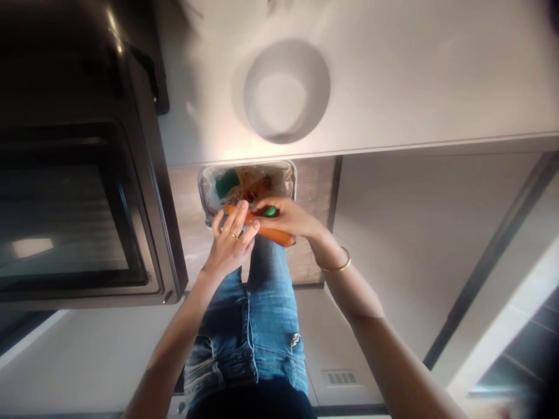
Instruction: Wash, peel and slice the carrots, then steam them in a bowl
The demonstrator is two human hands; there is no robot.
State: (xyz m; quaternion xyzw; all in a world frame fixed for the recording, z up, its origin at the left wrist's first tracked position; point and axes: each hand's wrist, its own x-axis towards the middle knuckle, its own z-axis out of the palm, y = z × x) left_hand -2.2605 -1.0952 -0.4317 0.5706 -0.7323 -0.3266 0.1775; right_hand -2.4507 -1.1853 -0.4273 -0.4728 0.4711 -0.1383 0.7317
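My left hand point(231, 238) is closed around a carrot point(278, 235), held at a slant over the near edge of a lined bin point(205, 201). The carrot's thick end sticks out to the right, below my other hand. My right hand point(288, 215) grips a green-handled peeler point(271, 211) against the carrot's upper side; its blade is hidden by the fingers. Inside the bin lie orange peelings point(262, 185) and a dark green piece point(227, 183) that I cannot identify.
A white bowl point(287, 91) stands on the pale counter point(419, 87) beyond the bin. To the left is a dark oven-like appliance point(152, 221) with a glass door. White cabinet panels point(402, 221) flank the right side.
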